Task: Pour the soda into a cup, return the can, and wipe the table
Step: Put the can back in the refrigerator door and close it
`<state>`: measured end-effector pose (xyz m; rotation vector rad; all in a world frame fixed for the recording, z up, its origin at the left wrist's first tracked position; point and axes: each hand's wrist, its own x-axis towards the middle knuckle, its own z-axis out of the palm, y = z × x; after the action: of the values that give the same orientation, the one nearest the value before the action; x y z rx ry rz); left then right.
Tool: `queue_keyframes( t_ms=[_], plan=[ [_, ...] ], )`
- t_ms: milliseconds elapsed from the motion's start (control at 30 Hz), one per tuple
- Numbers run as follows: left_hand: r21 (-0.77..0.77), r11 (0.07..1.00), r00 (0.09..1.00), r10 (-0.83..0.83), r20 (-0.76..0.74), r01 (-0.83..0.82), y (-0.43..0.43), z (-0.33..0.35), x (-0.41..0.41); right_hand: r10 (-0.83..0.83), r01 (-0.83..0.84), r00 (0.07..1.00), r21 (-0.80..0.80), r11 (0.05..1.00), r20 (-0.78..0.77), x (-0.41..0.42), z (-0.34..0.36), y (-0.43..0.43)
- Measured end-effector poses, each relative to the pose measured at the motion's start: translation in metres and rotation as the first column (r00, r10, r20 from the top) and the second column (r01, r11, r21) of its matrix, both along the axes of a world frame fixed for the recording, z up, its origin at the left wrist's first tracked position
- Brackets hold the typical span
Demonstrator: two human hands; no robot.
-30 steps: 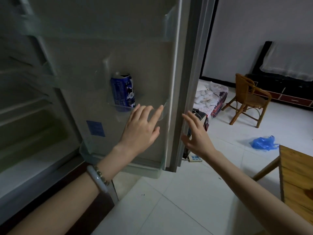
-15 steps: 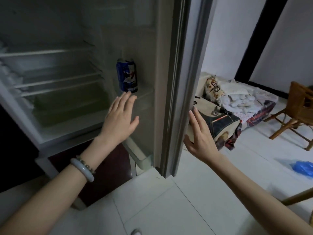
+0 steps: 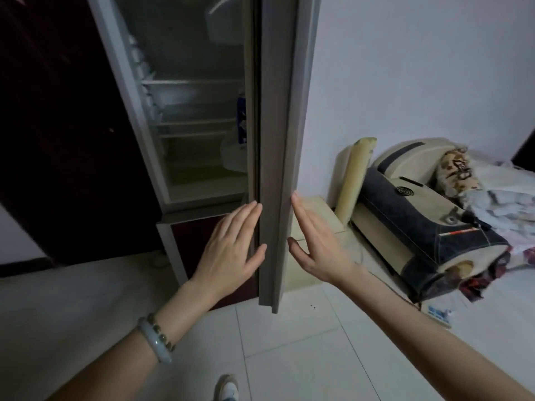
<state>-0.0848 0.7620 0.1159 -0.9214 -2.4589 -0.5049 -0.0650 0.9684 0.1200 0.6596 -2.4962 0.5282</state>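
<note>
The grey fridge door [image 3: 276, 157] stands edge-on in front of me, still ajar. A sliver of the blue soda can [image 3: 241, 120] shows on the door's inner shelf, mostly hidden by the door's edge. My left hand [image 3: 231, 253] is flat with straight fingers at the door's inner side, its thumb against the edge. My right hand [image 3: 314, 241] is flat with straight fingers on the outer side of the door. Neither hand holds anything. No cup, table or cloth is in view.
The open fridge [image 3: 185, 111] shows white shelves. A dark cabinet [image 3: 58, 125] stands left of it. Rolled bedding and pillows [image 3: 419, 204] lie on the floor at right, with a power strip [image 3: 438, 314] nearby. My shoe [image 3: 227, 389] shows on the white tiles.
The fridge door has swung further toward the fridge and now hides most of the can. Both hands moved in to its edge, and my view turned left.
</note>
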Motion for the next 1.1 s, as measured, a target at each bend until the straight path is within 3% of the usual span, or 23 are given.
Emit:
queue_keyframes(
  t_ms=[200, 500, 867, 1100],
  plan=[
    [0.023, 0.98, 0.98, 0.198, 0.033, -0.199, -0.049, -0.002, -0.02, 0.047, -0.045, 0.999, 0.102, 0.994, -0.013, -0.049, -0.002, -0.054],
    [0.127, 0.93, 0.934, 0.324, 0.15, -0.344, -0.126, -0.008, -0.091, 0.132, -0.13, 0.991, 0.225, 0.965, 0.006, -0.147, -0.008, -0.145],
    [0.185, 0.93, 0.937, 0.28, 0.21, -0.319, -0.225, -0.001, -0.224, 0.069, -0.051, 0.997, 0.381, 0.923, -0.034, -0.27, -0.009, -0.234],
    [0.189, 0.94, 0.941, 0.237, 0.242, -0.286, -0.261, -0.001, -0.302, -0.068, 0.083, 0.996, 0.35, 0.933, -0.056, -0.335, -0.008, -0.261]
  ],
)
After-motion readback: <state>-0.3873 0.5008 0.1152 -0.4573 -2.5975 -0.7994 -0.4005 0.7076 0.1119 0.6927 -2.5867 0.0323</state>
